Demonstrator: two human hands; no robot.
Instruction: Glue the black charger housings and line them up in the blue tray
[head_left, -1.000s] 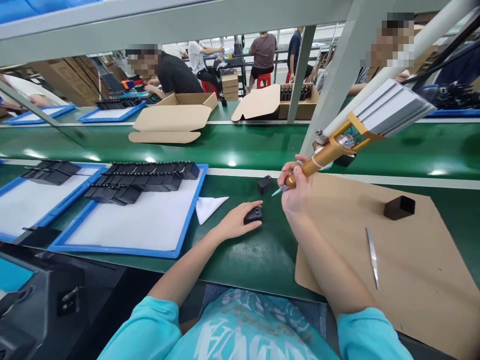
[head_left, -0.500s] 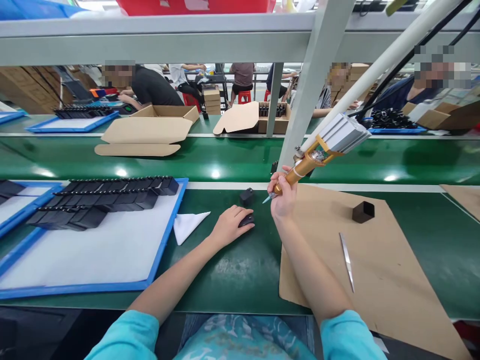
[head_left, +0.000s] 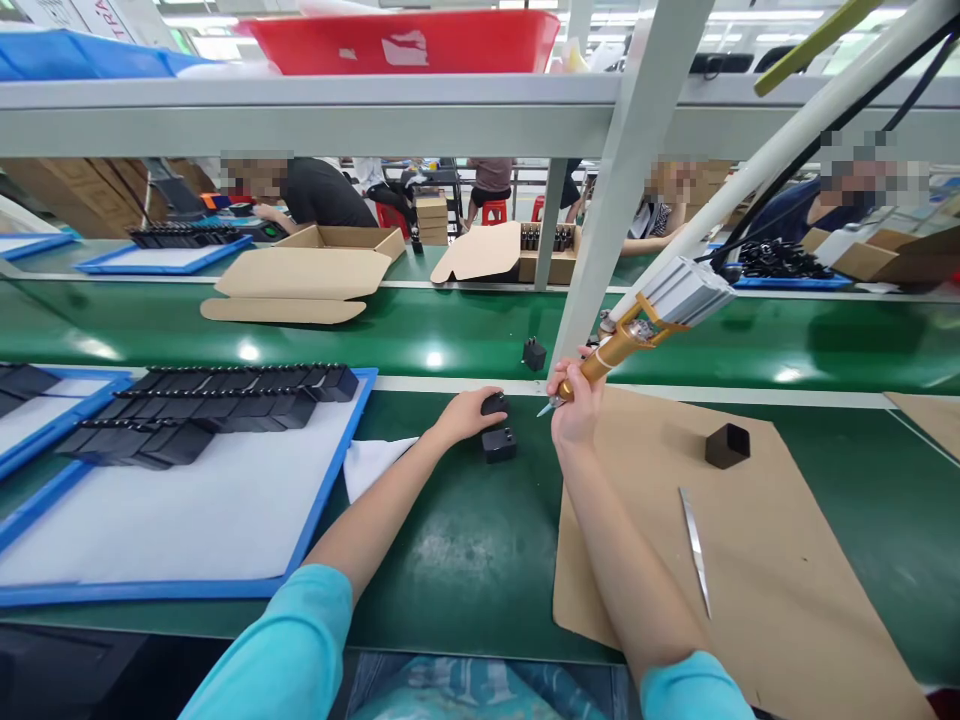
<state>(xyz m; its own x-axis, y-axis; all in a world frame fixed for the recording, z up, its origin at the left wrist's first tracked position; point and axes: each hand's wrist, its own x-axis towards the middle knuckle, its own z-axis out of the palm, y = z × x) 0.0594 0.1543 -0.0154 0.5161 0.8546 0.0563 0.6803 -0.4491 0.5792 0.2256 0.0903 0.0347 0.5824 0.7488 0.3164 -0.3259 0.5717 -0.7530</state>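
My left hand (head_left: 471, 415) has its thumb and fingers closed around a small black plug adapter (head_left: 493, 404) on the green bench. Just in front of it, a second black adapter (head_left: 499, 445) stands free, its metal pins facing up. My right hand (head_left: 576, 408) grips a gold-coloured glue dispenser (head_left: 616, 348) with a grey block at its upper end. The dispenser's thin pale-blue tip (head_left: 545, 409) points down and left, apart from both adapters. A white folded cloth (head_left: 373, 466) lies partly behind my left forearm.
On the left, a blue-rimmed tray (head_left: 330, 500) holds rows of black adapters. Tweezers (head_left: 696, 552) and a black housing (head_left: 727, 446) lie on cardboard (head_left: 637, 590). Another adapter (head_left: 533, 354) sits on the green belt (head_left: 420, 335). A white post (head_left: 592, 270) rises beside the dispenser.
My left hand has let go of the nearer adapter and taken hold of the one behind it. My right hand still holds the dispenser. The view has tilted up slightly.
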